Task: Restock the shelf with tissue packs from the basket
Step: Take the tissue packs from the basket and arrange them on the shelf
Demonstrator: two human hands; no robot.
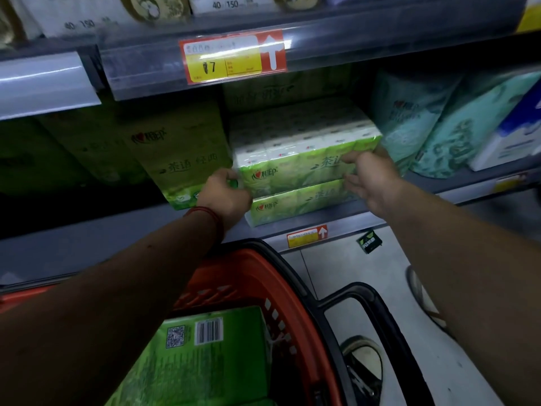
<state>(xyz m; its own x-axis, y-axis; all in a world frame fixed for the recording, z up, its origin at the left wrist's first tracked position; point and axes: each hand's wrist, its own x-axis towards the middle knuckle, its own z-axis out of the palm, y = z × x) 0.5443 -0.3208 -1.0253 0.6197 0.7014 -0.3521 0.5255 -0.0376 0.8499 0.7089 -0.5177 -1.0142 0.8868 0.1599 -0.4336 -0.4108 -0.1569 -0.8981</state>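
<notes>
Both forearms are bare, without sleeves; a thin red string bracelet [205, 211] circles the left wrist, nothing on the right.

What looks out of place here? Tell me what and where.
A small dark green packet lies on the floor below the shelf edge, right of the red basket. Otherwise, both hands grip the top tissue pack, stacked squarely.

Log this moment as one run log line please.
step: seating top tissue pack on lower pack | left hand: on its left end | right hand: on its right end | basket: one green pack left
</notes>
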